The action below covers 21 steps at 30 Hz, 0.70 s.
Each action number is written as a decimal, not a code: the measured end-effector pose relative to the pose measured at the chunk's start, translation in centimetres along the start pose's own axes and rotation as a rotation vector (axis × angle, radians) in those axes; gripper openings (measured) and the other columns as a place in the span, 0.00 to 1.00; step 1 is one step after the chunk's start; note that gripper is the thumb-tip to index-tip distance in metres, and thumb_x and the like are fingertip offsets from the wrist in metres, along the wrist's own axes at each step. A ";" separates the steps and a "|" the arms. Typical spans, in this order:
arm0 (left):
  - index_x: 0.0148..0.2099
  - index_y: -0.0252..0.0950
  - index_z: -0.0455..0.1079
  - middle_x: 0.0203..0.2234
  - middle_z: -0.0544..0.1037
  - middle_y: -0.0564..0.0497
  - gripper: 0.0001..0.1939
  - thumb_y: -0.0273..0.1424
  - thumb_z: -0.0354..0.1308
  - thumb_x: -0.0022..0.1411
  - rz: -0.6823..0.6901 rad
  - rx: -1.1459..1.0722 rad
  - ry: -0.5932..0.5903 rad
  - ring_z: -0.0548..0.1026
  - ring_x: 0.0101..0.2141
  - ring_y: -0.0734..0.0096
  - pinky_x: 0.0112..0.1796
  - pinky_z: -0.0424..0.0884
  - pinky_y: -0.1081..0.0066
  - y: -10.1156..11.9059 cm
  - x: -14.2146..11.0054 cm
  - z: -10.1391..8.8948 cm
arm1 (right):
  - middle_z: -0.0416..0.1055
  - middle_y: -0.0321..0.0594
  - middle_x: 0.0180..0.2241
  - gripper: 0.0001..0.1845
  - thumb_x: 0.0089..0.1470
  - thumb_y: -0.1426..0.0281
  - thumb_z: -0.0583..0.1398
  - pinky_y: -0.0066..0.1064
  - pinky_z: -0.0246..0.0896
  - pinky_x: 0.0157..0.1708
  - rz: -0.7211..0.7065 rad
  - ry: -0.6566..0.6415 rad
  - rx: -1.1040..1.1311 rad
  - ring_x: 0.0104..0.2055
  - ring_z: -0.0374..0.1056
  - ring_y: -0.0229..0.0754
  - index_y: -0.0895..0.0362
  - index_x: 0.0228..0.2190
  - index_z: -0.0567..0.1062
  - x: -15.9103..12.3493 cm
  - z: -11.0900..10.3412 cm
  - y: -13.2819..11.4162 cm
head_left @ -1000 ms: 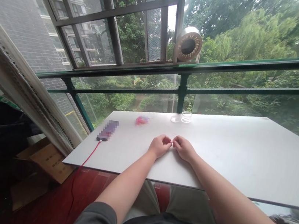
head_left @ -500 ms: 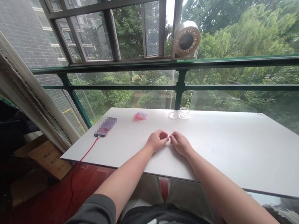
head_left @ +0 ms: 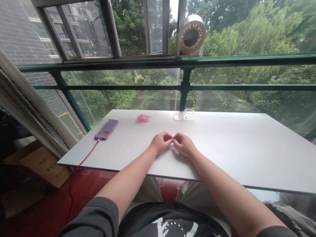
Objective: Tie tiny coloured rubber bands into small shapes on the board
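Observation:
My left hand (head_left: pixel 161 142) rests over the white table (head_left: pixel 230 144), its thumb and fingertips pinched together. Facing it, my right hand (head_left: pixel 184 144) is pinched too, and the fingertips of both hands meet. Whatever lies between them is too small to make out. Beyond my hands stand a clear round dish (head_left: pixel 188 115) and a shallow clear lid or dish (head_left: pixel 177 116) beside it. A small pink and bluish bundle (head_left: pixel 143 119), seemingly in clear wrapping, lies farther left.
A blurred-out phone (head_left: pixel 107 129) lies at the table's left, with a red cable (head_left: pixel 87 157) running over the edge. A round fan (head_left: pixel 192 36) stands on the sill behind the green railing (head_left: pixel 141 67). Cardboard boxes (head_left: pixel 47 163) sit on the floor at left.
The fingertips of both hands have come together, where a small gap showed before. The whole view has shifted slightly; the dishes, bundle and phone keep their places on the table.

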<state>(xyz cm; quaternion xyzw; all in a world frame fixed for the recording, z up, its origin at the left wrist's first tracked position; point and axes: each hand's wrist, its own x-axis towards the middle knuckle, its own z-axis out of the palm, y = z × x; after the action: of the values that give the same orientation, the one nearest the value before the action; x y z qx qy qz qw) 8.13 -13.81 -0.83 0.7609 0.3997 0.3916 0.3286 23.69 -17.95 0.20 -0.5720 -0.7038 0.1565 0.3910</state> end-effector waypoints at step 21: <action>0.35 0.35 0.74 0.30 0.79 0.49 0.09 0.35 0.59 0.55 -0.019 0.000 -0.030 0.75 0.31 0.70 0.36 0.70 0.71 -0.1 0.2 0.1 | 0.69 0.34 0.21 0.07 0.49 0.68 0.54 0.28 0.54 0.28 0.056 -0.002 0.148 0.23 0.61 0.36 0.56 0.23 0.68 0.0 -0.4 0.3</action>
<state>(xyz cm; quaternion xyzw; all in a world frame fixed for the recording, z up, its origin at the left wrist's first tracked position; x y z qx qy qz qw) 8.25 -13.62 -0.85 0.7628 0.4019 0.3770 0.3383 24.19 -17.95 0.27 -0.5609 -0.6746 0.2195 0.4267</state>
